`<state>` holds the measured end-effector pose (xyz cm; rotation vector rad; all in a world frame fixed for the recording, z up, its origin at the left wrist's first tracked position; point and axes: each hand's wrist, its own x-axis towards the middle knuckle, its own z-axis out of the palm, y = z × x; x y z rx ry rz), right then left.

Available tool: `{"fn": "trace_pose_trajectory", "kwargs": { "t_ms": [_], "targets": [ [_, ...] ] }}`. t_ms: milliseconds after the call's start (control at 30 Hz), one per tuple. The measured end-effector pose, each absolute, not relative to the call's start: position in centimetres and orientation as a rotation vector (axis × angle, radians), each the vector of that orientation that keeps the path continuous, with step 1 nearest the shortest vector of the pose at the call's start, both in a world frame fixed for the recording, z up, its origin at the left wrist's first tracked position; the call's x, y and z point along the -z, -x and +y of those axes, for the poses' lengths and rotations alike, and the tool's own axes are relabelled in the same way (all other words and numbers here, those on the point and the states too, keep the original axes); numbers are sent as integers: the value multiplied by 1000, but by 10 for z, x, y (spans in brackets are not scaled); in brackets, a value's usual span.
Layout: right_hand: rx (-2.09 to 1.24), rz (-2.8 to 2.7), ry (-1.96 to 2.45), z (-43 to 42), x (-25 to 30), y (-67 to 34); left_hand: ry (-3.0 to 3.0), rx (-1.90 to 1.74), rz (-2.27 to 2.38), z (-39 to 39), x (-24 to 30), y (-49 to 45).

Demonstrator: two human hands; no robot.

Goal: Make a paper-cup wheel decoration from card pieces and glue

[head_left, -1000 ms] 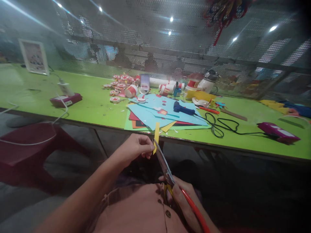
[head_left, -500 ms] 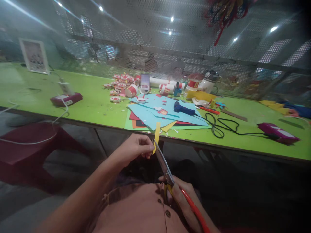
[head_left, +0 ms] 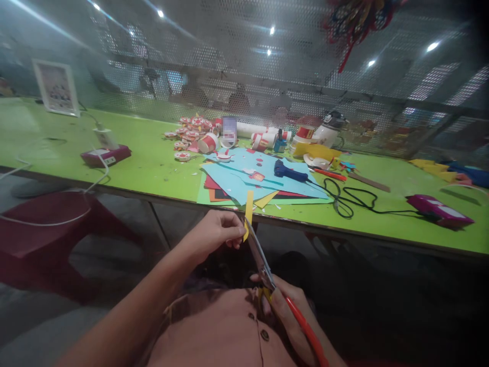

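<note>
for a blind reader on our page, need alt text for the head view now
A person's left hand holds a yellow strip while the right hand holds scissors, blades at the strip. Ahead, a green table bears stacked colored sheets, a corded blue tool and red-and-white cups.

The bare left forearm (head_left: pixel 153 285) is stretched diagonally from the near left toward the middle. The left hand (head_left: pixel 223 228) is held at its far end, thumb and forefinger pressed into a pinch, the other fingers curled under. The right hand (head_left: pixel 295 291) is kept nearer and farther right, closed in a grip, its forearm (head_left: pixel 329 346) mostly cut off.
</note>
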<state>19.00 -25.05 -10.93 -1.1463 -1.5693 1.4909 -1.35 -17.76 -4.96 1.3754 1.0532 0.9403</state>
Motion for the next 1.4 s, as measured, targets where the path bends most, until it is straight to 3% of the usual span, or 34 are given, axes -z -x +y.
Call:
{"fn": "trace_pose_trajectory", "kwargs": {
  "t_ms": [1400],
  "targets": [
    [-1398,-1581,1182,-251,113,-186,-1290,-991,1070,-182,50,9]
  ]
}}
